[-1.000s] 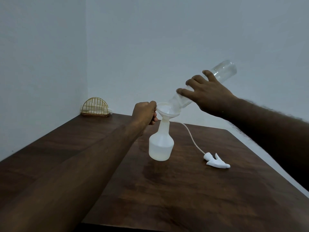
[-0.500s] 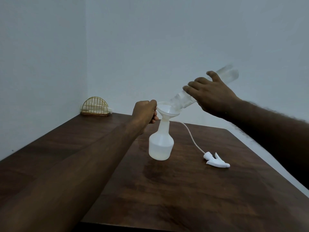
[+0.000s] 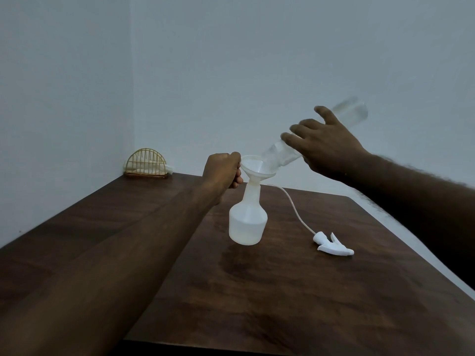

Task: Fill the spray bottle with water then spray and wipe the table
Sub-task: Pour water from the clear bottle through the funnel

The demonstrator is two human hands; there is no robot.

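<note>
Spray bottle (image 3: 247, 222): white, translucent, upright on the dark wooden desk (image 3: 295, 291), near its middle. Funnel (image 3: 257, 167): white, seated in the bottle's neck. Left hand (image 3: 223, 170): fist closed at the funnel's rim. Right hand (image 3: 325, 146): fingers wrapped over a clear water bottle (image 3: 282, 154), tilted, mouth down at the funnel; upper end blurred. Spray head (image 3: 332, 244): white, with tube, lying on the desk right of the spray bottle. Wire holder (image 3: 147, 163): gold, at the far left corner.
</note>
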